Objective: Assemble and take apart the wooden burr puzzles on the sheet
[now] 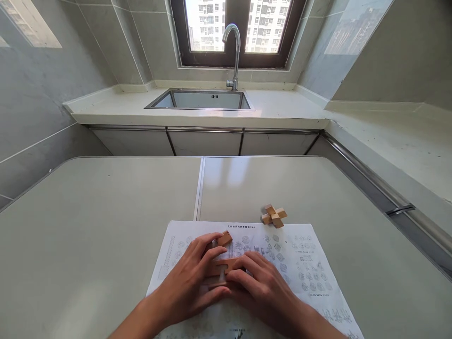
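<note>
My left hand curves round several small wooden puzzle pieces over a printed sheet. Its index fingertip touches a wooden block at the top, while the thumb reaches toward the lower pieces. Between both hands is a notched wooden puzzle piece with a cut-out in it. My right hand has its bent fingers on the right end of that notched piece. Parts of the pieces are hidden under the fingers. An assembled wooden cross-shaped puzzle rests at the sheet's far edge.
The sheet lies on a pale table with a seam down its middle. Beyond stands a counter with a sink and a tall metal faucet. Another counter runs along the right.
</note>
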